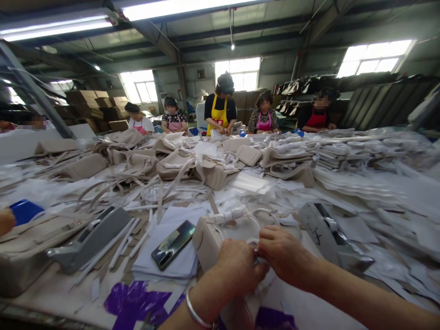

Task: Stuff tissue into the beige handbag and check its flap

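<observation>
Far out at 9 o'clock from the pale handbag (208, 239), a co-worker's hand (5, 221) is partly in view against a blue object (26, 211); its grip cannot be told. Below it lies a beige bag (30, 252). Closer along 9 o'clock: a grey tape dispenser (89, 240), tilted, with narrow white strips (121, 247) beside it. At 8 o'clock, a crumpled purple sheet (134, 302) lies on the table (62, 293). A phone (173, 245) rests on white paper (178, 262) near the handbag.

From 10 to 12 o'clock: heaped beige bags (139, 165) with loose straps and white wrapping. Beyond, at 12 o'clock, a person in a yellow apron (218, 110), head bowed.

The handbag sits at the clock centre, at the near part of the table, directly under both hands. Left hand (239, 263): silver bracelet (191, 309) at the wrist, forearm from 7 o'clock, fingers curled narrow. Right hand (285, 250): forearm from 4 o'clock, fingers pinched together, meeting the left. Between them, a small shiny piece (255, 253), mostly hidden; exact shape cannot be told.

At 3 o'clock, a second tape dispenser (330, 238) bears dark handwritten marks. At 2 o'clock, flat wrapped pieces (364, 151) are stacked in layers.
</observation>
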